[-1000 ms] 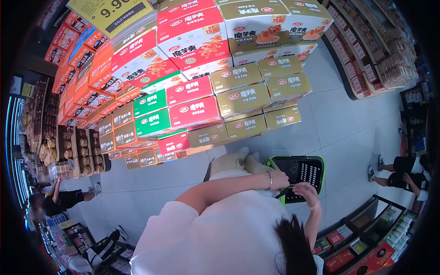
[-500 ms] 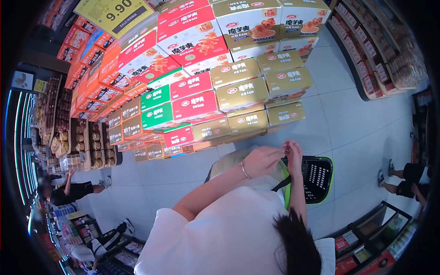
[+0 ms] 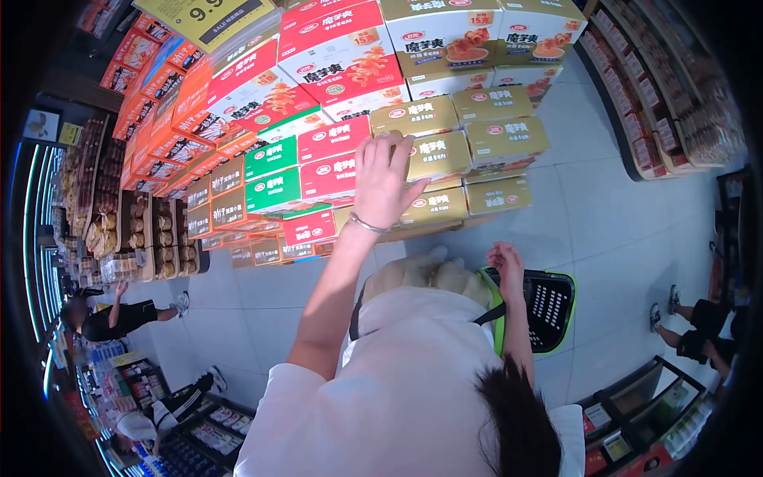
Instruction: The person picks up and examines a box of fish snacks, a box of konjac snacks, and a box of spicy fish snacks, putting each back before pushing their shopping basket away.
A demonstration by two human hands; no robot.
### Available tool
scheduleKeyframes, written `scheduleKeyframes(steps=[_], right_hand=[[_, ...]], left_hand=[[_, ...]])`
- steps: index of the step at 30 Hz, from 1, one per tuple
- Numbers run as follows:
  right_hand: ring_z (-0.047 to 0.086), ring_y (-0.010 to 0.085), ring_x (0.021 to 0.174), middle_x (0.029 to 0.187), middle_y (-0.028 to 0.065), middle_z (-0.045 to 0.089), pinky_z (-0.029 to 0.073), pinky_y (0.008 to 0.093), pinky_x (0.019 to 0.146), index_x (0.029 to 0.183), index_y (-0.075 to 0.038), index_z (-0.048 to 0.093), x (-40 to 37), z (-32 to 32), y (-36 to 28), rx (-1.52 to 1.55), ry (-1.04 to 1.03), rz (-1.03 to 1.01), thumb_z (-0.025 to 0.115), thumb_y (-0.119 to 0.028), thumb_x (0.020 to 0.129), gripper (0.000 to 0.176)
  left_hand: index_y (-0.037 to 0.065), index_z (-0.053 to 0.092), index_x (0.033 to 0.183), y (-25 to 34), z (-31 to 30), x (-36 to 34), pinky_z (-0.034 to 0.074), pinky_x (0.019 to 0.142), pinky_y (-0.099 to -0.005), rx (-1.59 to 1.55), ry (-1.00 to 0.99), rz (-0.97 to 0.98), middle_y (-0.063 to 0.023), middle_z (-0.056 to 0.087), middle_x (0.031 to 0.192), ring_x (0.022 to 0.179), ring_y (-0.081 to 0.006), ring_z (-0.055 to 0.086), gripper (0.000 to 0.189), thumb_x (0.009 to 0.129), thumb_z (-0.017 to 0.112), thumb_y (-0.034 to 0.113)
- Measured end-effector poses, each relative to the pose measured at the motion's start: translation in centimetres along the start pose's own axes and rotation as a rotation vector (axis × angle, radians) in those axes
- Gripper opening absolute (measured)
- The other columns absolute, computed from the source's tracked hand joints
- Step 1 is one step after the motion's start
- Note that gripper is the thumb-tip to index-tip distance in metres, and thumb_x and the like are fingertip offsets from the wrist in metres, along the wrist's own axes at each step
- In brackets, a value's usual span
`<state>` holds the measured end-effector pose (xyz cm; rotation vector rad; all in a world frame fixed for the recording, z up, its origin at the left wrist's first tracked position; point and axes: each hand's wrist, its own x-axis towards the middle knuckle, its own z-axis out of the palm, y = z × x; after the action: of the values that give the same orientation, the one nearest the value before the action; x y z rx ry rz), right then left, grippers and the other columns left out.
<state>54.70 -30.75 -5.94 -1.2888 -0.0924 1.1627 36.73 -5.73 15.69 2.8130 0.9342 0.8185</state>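
1. Left hand (image 3: 383,181) is up at the stacked display, grip spread wide across a gold box (image 3: 435,156) beside a red box (image 3: 338,172).
2. Right hand (image 3: 506,262) hovers just above the black basket (image 3: 554,308); I cannot tell whether its grip is closed.

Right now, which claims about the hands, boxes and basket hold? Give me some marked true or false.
The left hand reaches, fingers spread, to the stacked gold cardboard boxes. True.
The black plastic basket with a green rim stands on the floor. False: it hangs at the person's right arm.
The right hand grips a red box. False: it holds no box.
A yellow price sign tops the stack. True.
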Motion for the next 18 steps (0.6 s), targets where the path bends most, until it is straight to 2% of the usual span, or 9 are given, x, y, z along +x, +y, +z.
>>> scheduleKeyframes(steps=[3, 8, 11, 15, 17, 18], right_hand=[[0.060, 0.0120, 0.074, 0.087, 0.0055, 0.065, 0.049, 0.0258, 0.071, 0.103, -0.005, 0.061, 0.1, -0.5, 0.1, 0.013, -0.011, -0.004, 0.055, -0.023, 0.095, 0.021], [0.060, 0.0123, 0.076, 0.087, 0.0053, 0.065, 0.049, 0.0259, 0.071, 0.103, -0.005, 0.062, -0.2, -0.6, 0.5, -0.005, 0.000, 0.038, 0.055, -0.022, 0.095, 0.021], [0.060, 0.0123, 0.077, 0.088, 0.0053, 0.065, 0.049, 0.0260, 0.072, 0.104, -0.005, 0.062, -0.3, -0.5, 0.4, -0.029, -0.019, 0.042, 0.054, -0.022, 0.095, 0.021], [0.060, 0.0121, 0.078, 0.088, 0.0050, 0.065, 0.049, 0.0262, 0.072, 0.104, -0.005, 0.063, -0.6, -0.4, 0.0, -0.036, -0.024, 0.049, 0.055, -0.023, 0.095, 0.022], [0.060, 0.0119, 0.078, 0.089, 0.0044, 0.064, 0.048, 0.0262, 0.072, 0.104, -0.005, 0.063, -0.7, -0.3, -0.1, -0.052, -0.015, 0.047, 0.054, -0.024, 0.096, 0.023], [0.060, 0.0119, 0.078, 0.089, 0.0044, 0.064, 0.048, 0.0262, 0.072, 0.104, -0.005, 0.063, -0.8, -0.2, -0.2, -0.051, -0.008, 0.054, 0.054, -0.024, 0.096, 0.023]], left_hand=[[0.004, 0.055, 0.118, -0.1, -0.2, 0.2, 0.035, 0.098, -0.0456, -0.118, -0.024, -0.064, -0.0127, 0.054, 0.111, 0.107, -0.0322, 0.049, 0.062, 0.065, 0.082, 0.021], [0.008, 0.055, 0.114, 0.0, -0.4, 0.1, 0.031, 0.104, -0.0468, -0.138, -0.046, 0.010, -0.0104, 0.059, 0.106, 0.107, -0.0310, 0.051, 0.063, 0.059, 0.086, 0.017], [0.008, 0.056, 0.113, 0.5, -0.9, -0.3, 0.026, 0.109, -0.0485, -0.194, -0.062, -0.004, -0.0104, 0.060, 0.109, 0.112, -0.0293, 0.052, 0.062, 0.059, 0.086, 0.017], [0.007, 0.056, 0.113, 2.3, -4.1, -0.8, 0.027, 0.110, -0.0505, -0.151, -0.027, 0.015, -0.0102, 0.061, 0.112, 0.111, -0.0288, 0.055, 0.062, 0.060, 0.087, 0.017], [0.005, 0.056, 0.114, 3.0, -6.3, -1.2, 0.035, 0.106, -0.0491, -0.316, -0.005, -0.011, -0.0103, 0.061, 0.114, 0.108, -0.0308, 0.058, 0.063, 0.060, 0.087, 0.015], [0.004, 0.055, 0.116, 3.1, -7.0, -1.3, 0.045, 0.099, -0.0432, -0.445, -0.003, -0.028, -0.0109, 0.063, 0.114, 0.106, -0.0278, 0.061, 0.064, 0.062, 0.087, 0.012]])
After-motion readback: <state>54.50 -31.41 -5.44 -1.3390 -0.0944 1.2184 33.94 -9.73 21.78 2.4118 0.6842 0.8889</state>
